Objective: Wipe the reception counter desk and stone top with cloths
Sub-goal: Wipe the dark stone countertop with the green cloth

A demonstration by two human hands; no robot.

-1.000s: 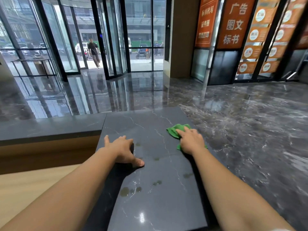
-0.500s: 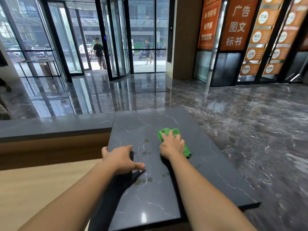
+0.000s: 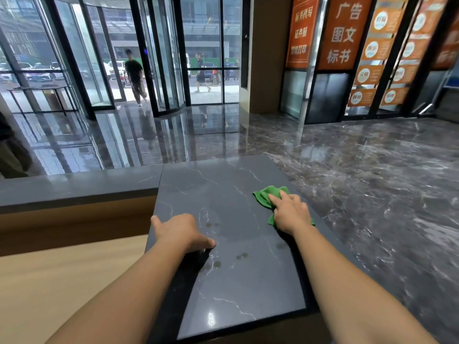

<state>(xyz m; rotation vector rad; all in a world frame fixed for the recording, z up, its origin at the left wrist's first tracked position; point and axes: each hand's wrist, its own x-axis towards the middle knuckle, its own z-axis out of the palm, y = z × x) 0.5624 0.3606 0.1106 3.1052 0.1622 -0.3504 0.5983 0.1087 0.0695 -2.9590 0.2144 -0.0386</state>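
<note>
Since half a second ago, my right hand (image 3: pixel 290 216) and the green cloth (image 3: pixel 267 196) have slid from the middle of the stone top (image 3: pixel 223 180) toward its right edge. Its fingers lie straight on the cloth, pressing it to the slab rather than clutching it; green shows ahead of the fingertips and beside the wrist. My left hand (image 3: pixel 178 232) rests near the slab's left edge, thumb and little finger splayed, holding nothing. Dark spots (image 3: pixel 242 256) mark the stone between my forearms. The pale wooden desk (image 3: pixel 49 281) lies lower, at left.
</note>
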